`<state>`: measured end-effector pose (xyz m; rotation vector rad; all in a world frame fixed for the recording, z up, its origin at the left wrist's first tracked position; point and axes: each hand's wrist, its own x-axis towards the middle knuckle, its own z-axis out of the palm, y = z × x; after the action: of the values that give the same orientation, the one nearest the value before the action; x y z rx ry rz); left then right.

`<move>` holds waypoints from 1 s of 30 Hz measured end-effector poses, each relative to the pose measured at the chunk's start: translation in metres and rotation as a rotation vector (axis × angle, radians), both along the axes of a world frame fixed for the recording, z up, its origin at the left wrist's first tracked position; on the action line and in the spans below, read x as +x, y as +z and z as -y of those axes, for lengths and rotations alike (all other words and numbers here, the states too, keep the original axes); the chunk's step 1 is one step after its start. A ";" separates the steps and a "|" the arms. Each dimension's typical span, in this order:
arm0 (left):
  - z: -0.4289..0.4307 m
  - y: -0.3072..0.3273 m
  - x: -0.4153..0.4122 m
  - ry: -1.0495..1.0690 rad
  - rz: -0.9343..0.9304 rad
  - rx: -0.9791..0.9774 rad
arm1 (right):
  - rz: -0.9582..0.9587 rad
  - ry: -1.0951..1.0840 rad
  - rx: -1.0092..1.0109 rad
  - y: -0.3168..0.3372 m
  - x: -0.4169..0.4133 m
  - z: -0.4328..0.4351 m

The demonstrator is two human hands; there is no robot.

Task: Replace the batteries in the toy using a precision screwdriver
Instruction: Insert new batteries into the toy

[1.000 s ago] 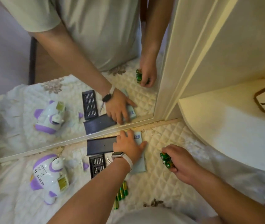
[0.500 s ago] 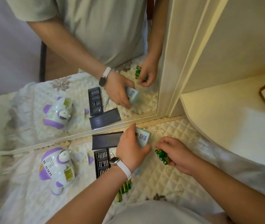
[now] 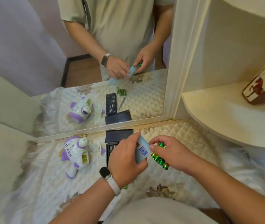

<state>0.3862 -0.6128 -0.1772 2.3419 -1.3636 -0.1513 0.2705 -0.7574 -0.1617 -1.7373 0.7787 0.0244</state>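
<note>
A white and purple toy lies on the quilted cloth at the left. My left hand holds a pale blue card-like pack lifted above the cloth. My right hand grips a bundle of green batteries and its fingertips touch the pack's right edge. Behind my left hand sits a black screwdriver bit tray, with its dark lid against the mirror. More green batteries peek out under my left wrist. The screwdriver shows only in the mirror.
A large mirror stands along the back edge and reflects the whole scene. A cream shelf juts out at the right with a brown and white box on it. The quilted cloth covers the surface.
My left hand has lifted the blue pack off the cloth and brought it toward me. My right hand with the batteries has moved in until its fingertips meet the pack.
</note>
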 end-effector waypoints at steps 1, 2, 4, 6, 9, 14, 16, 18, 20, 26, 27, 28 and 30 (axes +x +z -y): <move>-0.005 0.003 -0.002 0.003 0.013 0.004 | -0.007 0.006 -0.016 0.001 -0.001 -0.005; -0.009 0.006 -0.004 0.006 0.028 0.002 | -0.014 0.009 -0.028 0.003 -0.001 -0.010; -0.016 0.012 -0.007 0.006 0.045 -0.010 | -0.018 0.007 -0.055 0.005 -0.002 -0.019; -0.022 0.016 -0.011 0.015 0.046 -0.018 | -0.009 -0.005 -0.067 0.008 -0.001 -0.027; -0.027 0.021 -0.012 0.044 0.069 -0.019 | -0.010 0.000 -0.121 0.012 0.003 -0.035; -0.033 0.032 -0.005 0.069 0.136 -0.050 | 0.049 -0.029 -0.142 0.021 0.011 -0.047; -0.036 0.035 -0.001 0.046 0.169 -0.075 | 0.065 -0.011 -0.120 0.025 0.015 -0.048; -0.039 0.036 0.001 0.029 0.211 -0.095 | 0.079 0.007 -0.107 0.028 0.019 -0.047; -0.042 0.036 0.005 0.029 0.237 -0.105 | 0.080 0.035 -0.113 0.030 0.024 -0.047; -0.041 0.036 0.014 0.012 0.238 -0.063 | -0.016 0.115 0.167 0.041 0.041 -0.031; -0.040 0.035 0.016 0.012 0.230 -0.054 | -0.023 0.128 0.183 0.040 0.043 -0.028; -0.038 0.035 0.017 0.011 0.223 -0.045 | -0.024 0.136 0.189 0.040 0.045 -0.025; -0.036 0.033 0.020 0.004 0.214 -0.025 | -0.024 0.158 0.181 0.038 0.048 -0.021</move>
<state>0.4064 -0.5772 -0.1438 2.3954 -1.4486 0.1207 0.3186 -0.7362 -0.1235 -1.6243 0.6346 0.2174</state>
